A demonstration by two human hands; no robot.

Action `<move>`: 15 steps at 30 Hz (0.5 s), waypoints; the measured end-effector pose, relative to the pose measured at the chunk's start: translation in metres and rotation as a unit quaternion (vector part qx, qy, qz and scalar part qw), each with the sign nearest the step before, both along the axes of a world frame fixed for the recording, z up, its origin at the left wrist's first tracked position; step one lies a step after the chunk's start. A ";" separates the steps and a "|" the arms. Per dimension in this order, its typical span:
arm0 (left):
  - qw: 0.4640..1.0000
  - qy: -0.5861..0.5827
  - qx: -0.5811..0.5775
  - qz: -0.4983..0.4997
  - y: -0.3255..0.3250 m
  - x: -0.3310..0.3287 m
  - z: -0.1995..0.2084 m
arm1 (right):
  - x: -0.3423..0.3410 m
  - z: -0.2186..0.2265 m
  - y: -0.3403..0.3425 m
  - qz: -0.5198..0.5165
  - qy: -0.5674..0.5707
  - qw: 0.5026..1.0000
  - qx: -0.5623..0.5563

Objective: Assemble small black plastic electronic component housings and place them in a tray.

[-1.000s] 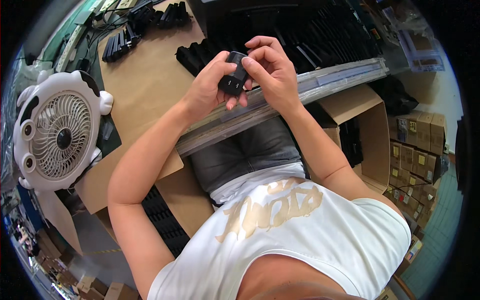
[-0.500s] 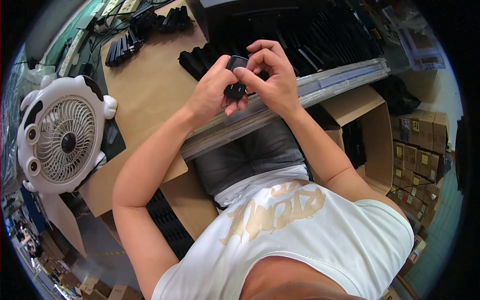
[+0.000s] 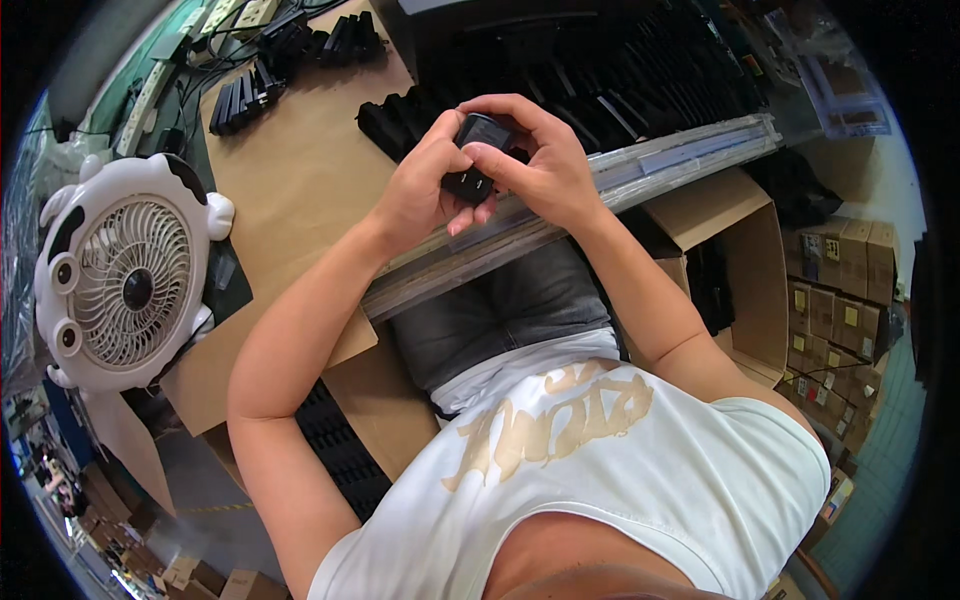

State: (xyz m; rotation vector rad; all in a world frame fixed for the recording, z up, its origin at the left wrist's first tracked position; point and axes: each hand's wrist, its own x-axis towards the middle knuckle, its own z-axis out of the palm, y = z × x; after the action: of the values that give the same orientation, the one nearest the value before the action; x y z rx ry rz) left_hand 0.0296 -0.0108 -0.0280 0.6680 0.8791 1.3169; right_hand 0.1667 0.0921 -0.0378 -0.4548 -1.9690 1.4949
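Head view, hands: I see my left hand (image 3: 425, 190) and right hand (image 3: 540, 165) meeting above the bench edge, both closed around one small black plug adapter (image 3: 475, 160).
Left hand: fingers curled under the adapter, thumb pressed against its side.
Right hand: fingers arched over the top, thumb on the near face.
Adapter: held in the air between both hands, just above the metal rail (image 3: 640, 165) along the bench front.
Bench: brown paper sheet (image 3: 300, 170) covers it; black trays (image 3: 640, 70) of dark parts lie beyond my hands.
Left side: a white desk fan (image 3: 125, 275) with black patches stands near the bench corner.
Right side: an open cardboard box (image 3: 745, 265) sits below the rail.
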 end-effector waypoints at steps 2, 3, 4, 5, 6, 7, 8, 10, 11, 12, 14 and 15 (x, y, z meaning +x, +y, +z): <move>0.999 -0.035 0.012 -0.015 0.002 -0.002 -0.002 | 0.002 0.000 0.001 0.007 -0.019 1.000 -0.007; 0.998 -0.052 0.017 -0.023 0.002 -0.002 -0.002 | 0.002 -0.001 0.002 0.013 -0.018 1.000 -0.004; 0.998 -0.054 0.016 -0.023 0.001 -0.001 -0.002 | 0.002 -0.002 0.003 0.019 -0.017 1.000 0.000; 0.999 -0.030 0.013 -0.017 0.000 0.000 -0.001 | 0.003 -0.003 0.003 0.026 -0.016 1.000 0.003; 1.000 -0.006 0.011 -0.012 0.001 0.002 0.001 | 0.003 -0.004 0.002 0.025 -0.017 1.000 0.003; 1.000 0.018 0.008 -0.007 0.001 0.003 0.002 | 0.002 -0.005 0.001 0.014 -0.004 1.000 0.023; 1.000 0.018 0.008 -0.007 0.001 0.003 0.001 | 0.001 -0.007 0.000 0.002 0.009 0.999 0.044; 0.998 0.061 -0.006 0.000 0.001 0.005 -0.001 | 0.001 -0.005 -0.001 -0.009 0.022 0.998 0.065; 0.997 0.082 -0.012 0.003 0.002 0.006 -0.002 | 0.001 -0.002 -0.001 -0.010 0.007 1.000 0.014; 0.997 0.082 -0.011 0.003 0.003 0.005 -0.003 | 0.002 0.002 -0.002 -0.011 -0.009 0.999 -0.038; 0.998 0.046 -0.022 -0.032 0.004 0.002 -0.005 | 0.005 0.005 0.001 -0.013 -0.024 0.996 -0.086; 0.998 0.028 -0.028 -0.050 0.004 0.000 -0.004 | 0.009 0.003 0.007 -0.014 -0.020 0.999 -0.023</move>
State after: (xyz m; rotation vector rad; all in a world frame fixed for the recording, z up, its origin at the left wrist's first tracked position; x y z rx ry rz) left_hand 0.0297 -0.0064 -0.0324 0.6996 0.9126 1.1854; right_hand 0.1757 0.0992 -0.0344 -0.5342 -1.9548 1.5287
